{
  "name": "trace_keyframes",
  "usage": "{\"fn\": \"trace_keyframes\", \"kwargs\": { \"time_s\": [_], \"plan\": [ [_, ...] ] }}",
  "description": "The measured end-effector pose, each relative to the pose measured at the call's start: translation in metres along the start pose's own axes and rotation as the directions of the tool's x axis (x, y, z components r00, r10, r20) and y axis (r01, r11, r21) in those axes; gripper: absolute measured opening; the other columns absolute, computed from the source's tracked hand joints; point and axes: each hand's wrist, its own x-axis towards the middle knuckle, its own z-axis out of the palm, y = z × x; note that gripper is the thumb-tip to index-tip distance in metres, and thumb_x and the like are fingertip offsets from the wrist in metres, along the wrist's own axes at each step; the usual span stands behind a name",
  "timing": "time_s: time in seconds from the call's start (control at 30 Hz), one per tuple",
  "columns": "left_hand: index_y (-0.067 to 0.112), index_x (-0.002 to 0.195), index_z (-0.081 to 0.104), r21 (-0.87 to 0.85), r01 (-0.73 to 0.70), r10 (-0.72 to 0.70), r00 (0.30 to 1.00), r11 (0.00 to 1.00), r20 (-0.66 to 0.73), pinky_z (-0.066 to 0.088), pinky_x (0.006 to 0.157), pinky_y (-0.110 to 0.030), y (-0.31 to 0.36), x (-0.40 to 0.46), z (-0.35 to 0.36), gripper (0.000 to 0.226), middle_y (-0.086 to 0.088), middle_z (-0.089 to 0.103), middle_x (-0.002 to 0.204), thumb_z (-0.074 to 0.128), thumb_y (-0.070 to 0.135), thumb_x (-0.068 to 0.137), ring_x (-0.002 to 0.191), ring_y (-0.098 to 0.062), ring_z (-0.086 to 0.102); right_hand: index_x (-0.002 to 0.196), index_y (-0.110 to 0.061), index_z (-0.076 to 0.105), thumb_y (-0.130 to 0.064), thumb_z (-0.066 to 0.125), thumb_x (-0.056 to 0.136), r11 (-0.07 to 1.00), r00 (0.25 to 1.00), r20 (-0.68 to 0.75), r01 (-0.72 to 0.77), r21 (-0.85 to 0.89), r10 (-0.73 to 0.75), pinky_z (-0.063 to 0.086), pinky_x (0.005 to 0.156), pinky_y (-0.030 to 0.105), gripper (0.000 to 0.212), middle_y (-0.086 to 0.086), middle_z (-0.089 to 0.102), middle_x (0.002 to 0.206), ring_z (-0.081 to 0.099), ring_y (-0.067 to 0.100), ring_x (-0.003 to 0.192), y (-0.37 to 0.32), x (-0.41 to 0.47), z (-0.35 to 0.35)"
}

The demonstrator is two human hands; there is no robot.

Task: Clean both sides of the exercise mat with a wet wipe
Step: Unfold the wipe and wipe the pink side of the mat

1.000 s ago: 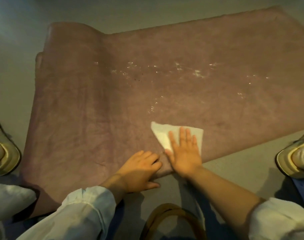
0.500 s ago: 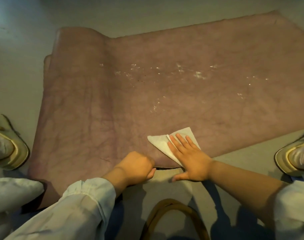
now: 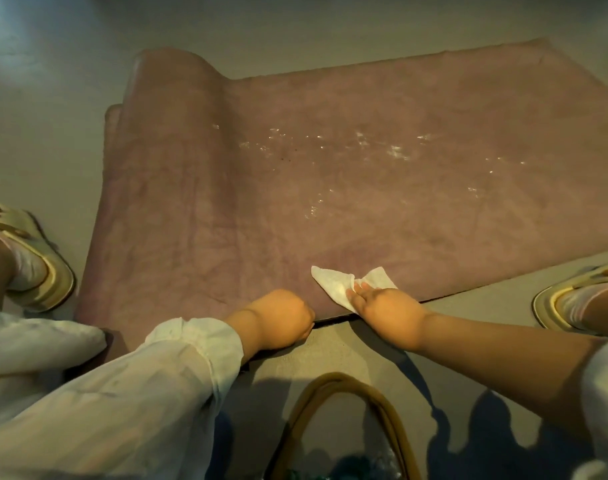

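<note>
A slipper point(image 3: 36, 261) sits on the grey floor point(image 3: 53, 98) at left, another slipper point(image 3: 572, 299) at right; a tan-handled bag point(image 3: 340, 427) lies nearest.

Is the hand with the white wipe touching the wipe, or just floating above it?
Touching. In the head view, the right hand lies on the wet wipe at the near edge of the exercise mat, its fingers covering the wipe's middle with no gap.
</note>
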Motion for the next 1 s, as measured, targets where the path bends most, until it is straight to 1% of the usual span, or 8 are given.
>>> {"fn": "trace_keyframes", "kwargs": {
  "time_s": [0.2,0.3,0.37,0.5,0.67,0.73,0.83,1.0],
  "plan": [
    [0.002,0.109,0.058,-0.138,-0.020,0.027,0.999,0.990,0.045,0.039,0.078,-0.037,0.026,-0.006,0.012,0.036,-0.017,0.062,0.107,0.031,0.024,0.102,0.093,-0.032,0.057,0.149,-0.001,0.001,-0.003,0.047,0.095,0.999,0.988,0.154,-0.019,-0.029,0.023,0.038,0.103,0.035,0.072,0.021,0.010,0.156,0.032,0.030,0.137,-0.011,-0.022,0.004],
    [0.004,0.111,0.057,-0.150,-0.019,0.034,0.994,0.988,0.101,0.039,0.082,-0.038,0.025,-0.007,0.010,0.040,-0.017,0.060,0.112,0.028,0.031,0.103,0.098,-0.034,0.055,0.127,0.006,0.054,-0.024,0.084,0.065,0.997,0.997,-0.048,-0.062,0.056,0.065,0.051,0.086,0.027,0.074,0.022,0.058,0.126,0.061,0.025,0.113,-0.013,-0.022,0.023],
    [0.009,0.110,0.058,-0.172,-0.040,0.046,0.999,0.984,0.028,0.042,0.081,-0.038,0.016,-0.006,0.006,0.043,-0.013,0.061,0.111,0.028,0.038,0.102,0.098,-0.030,0.057,0.118,-0.005,0.065,-0.047,0.055,0.090,0.987,0.978,-0.170,-0.101,0.129,0.122,0.050,0.089,0.030,0.052,0.014,0.066,0.116,0.065,0.026,0.105,-0.018,-0.024,0.039],
    [0.017,0.096,0.065,-0.047,0.180,-0.183,0.895,0.983,-0.406,0.039,0.085,-0.036,-0.028,0.008,-0.002,0.040,-0.008,0.064,0.104,0.030,0.035,0.092,0.096,-0.026,0.061,0.150,-0.009,0.017,-0.059,0.012,0.097,0.974,0.969,-0.147,-0.177,0.141,0.197,0.013,0.107,0.044,0.074,0.015,0.043,0.142,0.036,0.035,0.129,-0.034,-0.009,0.070],
    [0.024,0.150,0.018,-0.091,0.604,-0.609,0.769,0.792,-0.194,-0.004,0.116,-0.046,-0.097,-0.004,-0.015,0.057,-0.009,-0.002,0.159,0.022,0.050,0.100,0.146,-0.027,-0.005,0.148,-0.018,0.029,-0.056,0.010,0.098,0.920,0.960,-0.048,-0.248,0.304,0.275,0.007,0.106,0.049,0.066,0.015,0.046,0.141,0.031,0.038,0.131,-0.044,0.030,0.048],
    [0.025,0.151,0.010,-0.084,0.609,-0.613,0.771,0.789,-0.172,-0.006,0.116,-0.043,-0.107,-0.006,-0.011,0.061,-0.009,-0.007,0.159,0.017,0.054,0.098,0.146,-0.024,-0.009,0.148,-0.018,0.023,-0.058,0.000,0.097,0.900,0.935,-0.094,-0.296,0.321,0.341,-0.001,0.109,0.047,0.070,0.018,0.035,0.149,0.022,0.042,0.137,-0.041,0.045,0.034],
    [0.022,0.152,0.002,-0.115,0.664,-0.672,0.739,0.739,-0.053,-0.005,0.117,-0.041,-0.116,-0.010,0.001,0.065,-0.007,-0.009,0.159,0.015,0.056,0.097,0.146,-0.021,-0.008,0.135,-0.024,-0.038,-0.069,-0.040,0.062,0.918,0.945,-0.175,-0.207,0.337,0.277,-0.027,0.108,0.043,0.086,0.006,-0.039,0.143,-0.032,0.031,0.133,-0.036,0.068,0.019],
    [0.022,0.152,0.006,-0.195,0.649,-0.671,0.737,0.736,-0.083,-0.007,0.116,-0.037,-0.126,-0.016,0.022,0.073,-0.002,-0.007,0.159,0.000,0.062,0.091,0.146,-0.017,-0.008,0.132,-0.033,-0.035,-0.069,-0.049,0.047,0.900,0.957,-0.179,-0.135,0.415,0.226,-0.025,0.106,0.045,0.093,-0.001,-0.040,0.139,-0.041,0.023,0.128,-0.026,0.103,-0.005]
  ]
}}
